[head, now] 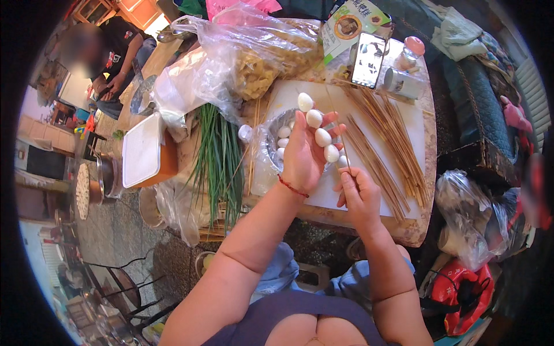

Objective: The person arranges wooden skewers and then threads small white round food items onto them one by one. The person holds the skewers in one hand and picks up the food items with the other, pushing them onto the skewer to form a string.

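Note:
My left hand [302, 155] is palm up, its fingers curled around a row of several small peeled white eggs [323, 137]. A thin tip sticks out past the topmost egg, so they appear threaded on a skewer. My right hand [360, 192] pinches a thin bamboo skewer [338, 123] that slants up beside the row. Whether it also grips the lower end of the egg row is hidden by the fingers. Behind my left hand, more white eggs [283, 132] lie in a plastic-lined bowl [272, 156]. Everything is above a white cutting board [318, 197].
Bundled bamboo skewers [389, 138] lie on the board's right. A lit phone [368, 59] leans at the back near a pink-lidded jar [409, 54]. Green scallion-like leaves [218, 164], a white-lidded orange tub [149, 149] and a plastic bag [259, 65] stand left. A person [123, 65] sits at far left.

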`<action>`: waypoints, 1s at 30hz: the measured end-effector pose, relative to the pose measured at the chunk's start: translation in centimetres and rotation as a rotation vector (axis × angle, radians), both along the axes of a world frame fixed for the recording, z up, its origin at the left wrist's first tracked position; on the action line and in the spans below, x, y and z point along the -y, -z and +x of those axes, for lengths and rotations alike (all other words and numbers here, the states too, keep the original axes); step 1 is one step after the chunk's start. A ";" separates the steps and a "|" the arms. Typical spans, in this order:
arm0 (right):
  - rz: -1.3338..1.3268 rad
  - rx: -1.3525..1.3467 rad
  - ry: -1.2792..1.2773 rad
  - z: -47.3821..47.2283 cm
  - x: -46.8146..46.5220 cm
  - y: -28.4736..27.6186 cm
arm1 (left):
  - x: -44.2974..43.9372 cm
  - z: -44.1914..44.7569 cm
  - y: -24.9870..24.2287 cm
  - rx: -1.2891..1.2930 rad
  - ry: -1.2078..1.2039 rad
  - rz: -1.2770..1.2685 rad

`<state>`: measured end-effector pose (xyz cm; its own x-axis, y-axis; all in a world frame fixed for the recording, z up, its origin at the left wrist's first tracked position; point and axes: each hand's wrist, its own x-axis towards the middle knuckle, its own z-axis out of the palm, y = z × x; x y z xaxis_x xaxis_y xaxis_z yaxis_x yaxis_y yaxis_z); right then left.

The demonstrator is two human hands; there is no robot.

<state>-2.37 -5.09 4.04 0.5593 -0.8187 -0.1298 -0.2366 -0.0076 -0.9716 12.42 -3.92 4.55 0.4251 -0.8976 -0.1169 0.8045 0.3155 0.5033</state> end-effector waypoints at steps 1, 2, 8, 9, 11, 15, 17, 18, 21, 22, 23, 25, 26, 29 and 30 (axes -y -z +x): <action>0.012 0.016 -0.013 -0.1 -0.1 -0.2 | 0.0 0.3 0.1 -0.016 -0.015 -0.001; 0.023 0.031 -0.026 -0.1 -0.1 -0.2 | 0.0 0.8 0.3 -0.033 -0.029 -0.002; -0.687 -0.022 -0.199 -0.8 0.0 0.6 | -0.8 4.2 -0.2 -0.067 -0.167 0.023; -0.717 -0.009 -0.214 -0.8 -0.3 0.1 | -0.8 4.6 -0.1 -0.050 -0.168 0.006; -0.775 0.020 -0.244 -0.9 -1.4 -0.6 | -1.0 5.7 0.2 -0.012 -0.173 -0.025; -0.820 0.053 -0.348 -1.8 -2.1 -0.8 | -1.1 6.6 0.1 -0.002 -0.205 -0.023; -0.863 0.042 -0.366 -2.2 -2.3 -0.8 | -1.1 6.5 -0.2 -0.006 -0.237 -0.007; -0.872 0.032 -0.372 -2.3 -2.4 -0.9 | -1.1 6.5 -0.2 0.005 -0.249 0.004; -0.891 0.006 -0.387 -2.5 -2.5 -1.1 | -1.0 6.8 -0.1 0.025 -0.274 0.036; -0.891 0.000 -0.390 -2.6 -2.6 -1.2 | -1.0 6.9 0.0 0.030 -0.280 0.046; -0.892 -0.005 -0.393 -2.6 -2.5 -1.2 | -1.0 7.0 0.0 0.024 -0.280 0.048; -0.899 0.015 -0.385 -2.7 -2.5 -0.9 | -0.9 6.9 0.1 0.011 -0.275 0.053; -0.903 0.025 -0.380 -2.7 -2.4 -0.7 | -0.9 6.9 0.1 0.017 -0.272 0.056; -0.888 0.001 -0.386 -2.9 -2.4 -0.8 | -0.8 6.8 0.1 0.024 -0.265 0.061; -0.882 0.006 -0.383 -2.9 -2.4 -0.9 | -0.8 6.8 0.0 0.019 -0.266 0.062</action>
<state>-5.27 -2.71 4.93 0.8075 -0.3821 0.4493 -0.0615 -0.8122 -0.5801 19.20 -3.16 4.52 0.6479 -0.7452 -0.1578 0.6876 0.4831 0.5420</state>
